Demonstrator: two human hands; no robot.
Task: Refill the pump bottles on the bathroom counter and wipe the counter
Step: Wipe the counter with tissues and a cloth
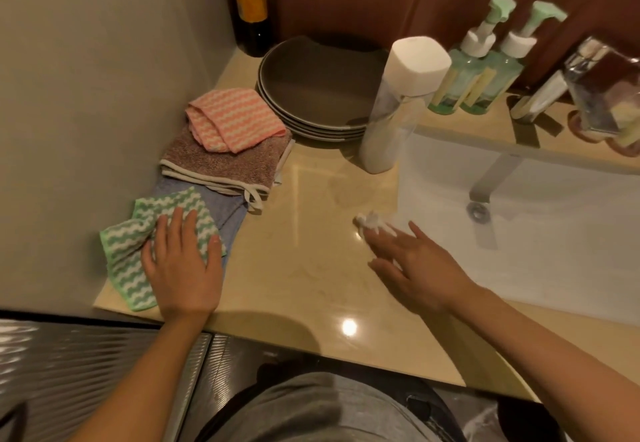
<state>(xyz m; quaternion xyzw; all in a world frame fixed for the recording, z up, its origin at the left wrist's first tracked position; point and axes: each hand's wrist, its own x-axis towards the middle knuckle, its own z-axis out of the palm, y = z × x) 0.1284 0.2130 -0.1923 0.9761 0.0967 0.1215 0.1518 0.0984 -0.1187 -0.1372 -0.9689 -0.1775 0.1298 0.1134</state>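
Observation:
Two clear pump bottles (460, 78) (493, 83) with mint-green pump heads stand side by side at the back of the beige counter (304, 279). In front of them a tall clear bottle (388, 119) with a white cap stands upright. My left hand (183, 265) lies flat on a green-and-white striped cloth (128, 268) at the counter's left edge. My right hand (412, 268) is spread over the counter near the sink, its fingertips touching a small white crumpled object (370, 222); what it is cannot be made out.
Pink (232, 119), brown (221, 164) and blue (228, 209) cloths lie behind the green one. A stack of grey plates (311, 95) and a dark bottle (249, 5) stand at the back. To the right are the white sink (536, 234), a faucet (540, 95) and a glass container (606, 95).

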